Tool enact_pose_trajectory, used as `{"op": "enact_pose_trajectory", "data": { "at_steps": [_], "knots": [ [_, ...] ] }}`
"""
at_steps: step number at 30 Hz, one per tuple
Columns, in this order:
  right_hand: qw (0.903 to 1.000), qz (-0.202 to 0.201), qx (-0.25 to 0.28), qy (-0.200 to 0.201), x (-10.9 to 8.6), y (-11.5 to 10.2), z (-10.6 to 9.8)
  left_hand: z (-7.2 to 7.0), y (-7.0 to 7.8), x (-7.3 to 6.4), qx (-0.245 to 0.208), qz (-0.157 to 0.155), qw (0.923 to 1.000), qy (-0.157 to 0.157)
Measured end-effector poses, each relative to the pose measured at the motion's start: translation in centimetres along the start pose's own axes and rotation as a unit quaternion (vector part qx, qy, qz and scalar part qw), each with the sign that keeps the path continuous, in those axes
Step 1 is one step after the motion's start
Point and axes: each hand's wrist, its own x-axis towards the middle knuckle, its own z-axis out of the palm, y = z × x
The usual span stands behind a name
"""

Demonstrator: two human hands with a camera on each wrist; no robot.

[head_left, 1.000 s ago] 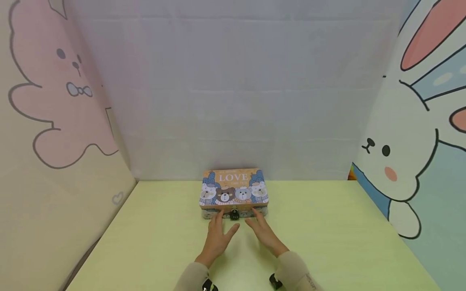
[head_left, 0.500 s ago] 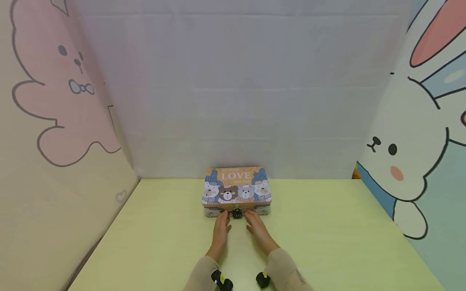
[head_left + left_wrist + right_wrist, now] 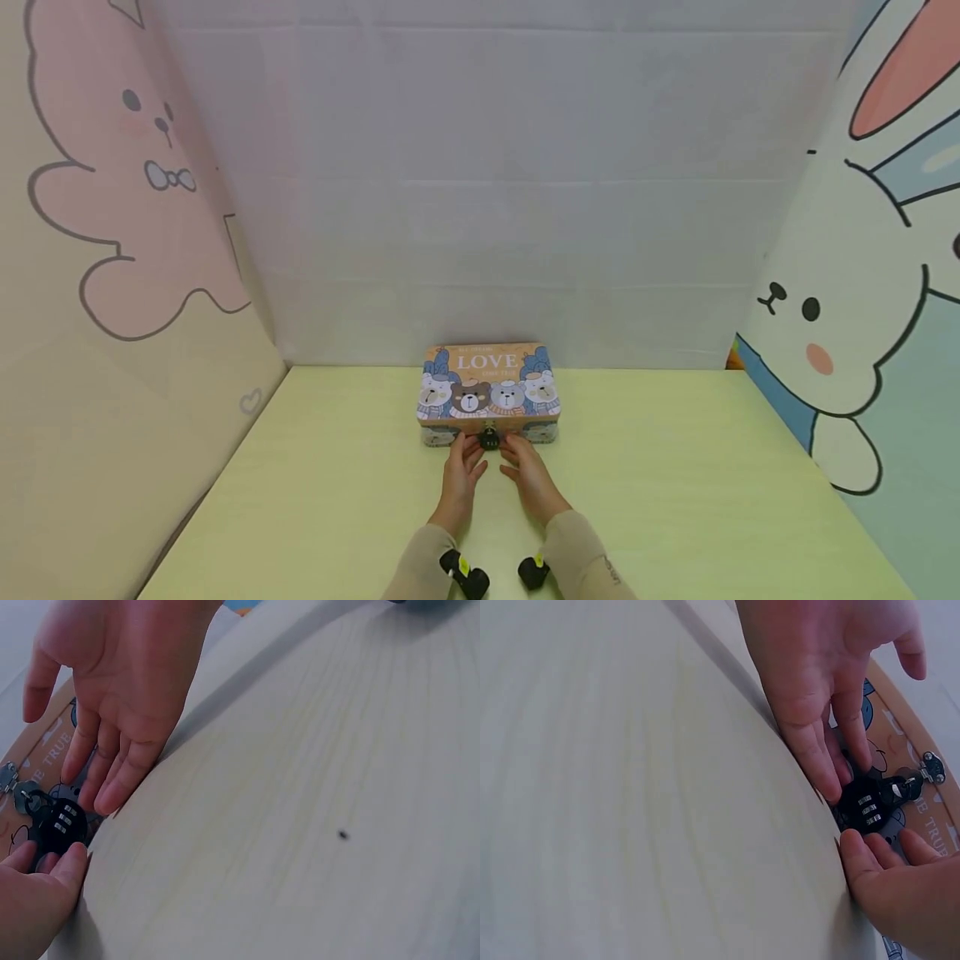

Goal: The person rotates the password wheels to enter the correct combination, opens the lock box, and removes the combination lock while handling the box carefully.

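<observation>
A tin box (image 3: 487, 383) printed with bears and the word LOVE lies lid down toward the back of the table. From the metal clasp (image 3: 932, 766) on its front hangs a black combination padlock (image 3: 866, 810) with number dials. My left hand (image 3: 457, 487) reaches in from the left, fingers loosely extended and thumb apart, fingertips beside the padlock. On the other side, my right hand (image 3: 534, 483) has its fingertips right at the padlock's edge, its thumb also standing away. Neither hand curls round the lock.
The pale yellow-green tabletop (image 3: 637, 475) spreads around the box. A white backdrop (image 3: 487, 192) rises just behind it, and cartoon-printed panels stand at left and right. Black wrist-worn devices (image 3: 465, 575) sit at both sleeves.
Both hands have come inward and closer to the padlock, from spread positions in front of the box. The view has shifted slightly; the box stays in place.
</observation>
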Motion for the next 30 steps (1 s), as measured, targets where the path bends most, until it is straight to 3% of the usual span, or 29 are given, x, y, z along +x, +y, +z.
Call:
{"op": "enact_pose_trajectory", "data": {
  "at_steps": [4, 11, 20, 30],
  "knots": [
    [1.0, 0.002, 0.005, 0.005, -0.1, 0.1, -0.1, 0.0, 0.0, 0.0, 0.011, 0.001, 0.9999, 0.004],
    [0.9977, -0.048, 0.034, -0.033, 0.2, 1.9, -1.6, -0.1, 0.0, -0.2, 0.033, 0.0, 0.9994, 0.006],
    [0.999, 0.021, 0.039, 0.008, -0.6, -0.2, -1.0, -0.2, -0.2, -0.4, 0.035, 0.013, 0.9991, 0.02],
    [0.9993, -0.003, 0.032, -0.017, -0.1, 0.4, -1.2, -1.0, -0.7, -0.1, 0.116, 0.059, 0.9913, 0.024]
  ]
}}
